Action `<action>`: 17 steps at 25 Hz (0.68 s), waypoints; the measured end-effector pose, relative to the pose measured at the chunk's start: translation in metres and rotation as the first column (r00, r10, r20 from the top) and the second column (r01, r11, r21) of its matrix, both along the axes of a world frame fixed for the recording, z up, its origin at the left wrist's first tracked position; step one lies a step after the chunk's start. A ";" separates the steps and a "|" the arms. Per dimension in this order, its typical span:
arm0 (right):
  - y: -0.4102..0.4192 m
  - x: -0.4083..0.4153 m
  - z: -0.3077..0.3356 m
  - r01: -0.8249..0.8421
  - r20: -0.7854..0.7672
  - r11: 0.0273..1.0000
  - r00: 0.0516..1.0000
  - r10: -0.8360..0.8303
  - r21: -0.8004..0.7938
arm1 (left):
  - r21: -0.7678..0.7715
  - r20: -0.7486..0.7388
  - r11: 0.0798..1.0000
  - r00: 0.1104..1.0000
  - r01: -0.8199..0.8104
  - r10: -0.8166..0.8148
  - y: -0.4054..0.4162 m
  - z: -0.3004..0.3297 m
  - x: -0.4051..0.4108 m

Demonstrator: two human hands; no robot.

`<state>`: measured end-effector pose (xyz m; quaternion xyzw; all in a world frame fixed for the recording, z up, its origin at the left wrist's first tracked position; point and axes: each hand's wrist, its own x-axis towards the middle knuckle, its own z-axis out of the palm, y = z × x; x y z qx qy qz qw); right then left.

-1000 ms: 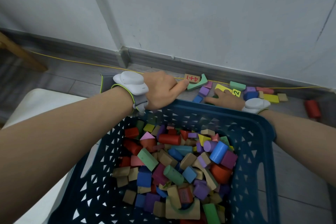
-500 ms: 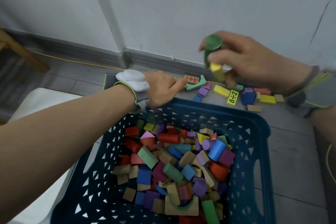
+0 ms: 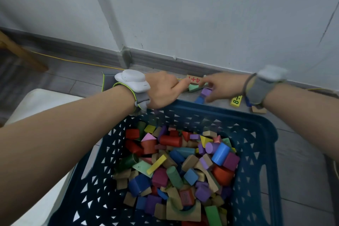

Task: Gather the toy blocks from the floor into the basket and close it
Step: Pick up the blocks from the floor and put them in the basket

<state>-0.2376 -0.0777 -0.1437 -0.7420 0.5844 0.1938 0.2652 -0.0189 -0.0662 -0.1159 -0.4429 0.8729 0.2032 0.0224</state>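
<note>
Since half a second ago the right hand [image 3: 220,86] has come down from above the basket, the green and yellow pieces it carried no longer in it, and is now reaching low across the floor with fingers spread over the loose blocks, gripping nothing that can be made out through the blur. The left hand [image 3: 165,91] is staying where it was, loosely curled at the far rim, forefinger stretched toward a tan tile [image 3: 194,79] whose red print is reading "4+1" upside down. A yellow tile [image 3: 236,100] beside the right wrist is showing a green "8" and part of a further sign. A green arch block [image 3: 193,87], a purple block [image 3: 206,92] and a blue block [image 3: 199,100] are lying just beyond the rim, under the right fingers. The dark blue basket [image 3: 256,124], plastic with triangular cut-outs, is sitting on the grey floor tiles, open, heaped with painted and bare wooden blocks [image 3: 179,167]. Both wrists are wearing white pods on grey bands. A yellow cable [image 3: 73,60] is running along the skirting board; a white cushion [image 3: 36,101] is lying left of the basket.
</note>
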 end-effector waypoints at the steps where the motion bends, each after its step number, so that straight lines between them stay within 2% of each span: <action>1: -0.001 0.000 -0.021 -0.058 -0.063 0.997 0.996 0.061 0.049 | -0.001 0.003 1.000 1.000 0.000 0.000 0.000 -0.001 0.001; 3: -0.003 0.000 -0.048 -0.147 -0.127 0.989 0.981 0.150 0.029 | -0.007 0.007 1.000 1.000 0.006 -0.006 -0.001 -0.003 0.001; 8: -0.004 -0.005 -0.066 -0.331 -0.249 0.942 0.917 0.310 -0.046 | -0.021 -0.002 1.000 1.000 0.016 -0.016 -0.002 -0.003 0.000; 17: -0.002 -0.031 -0.085 -0.467 -0.231 0.876 0.871 0.434 -0.119 | -0.037 -0.015 0.999 1.000 0.017 -0.018 -0.003 -0.007 0.002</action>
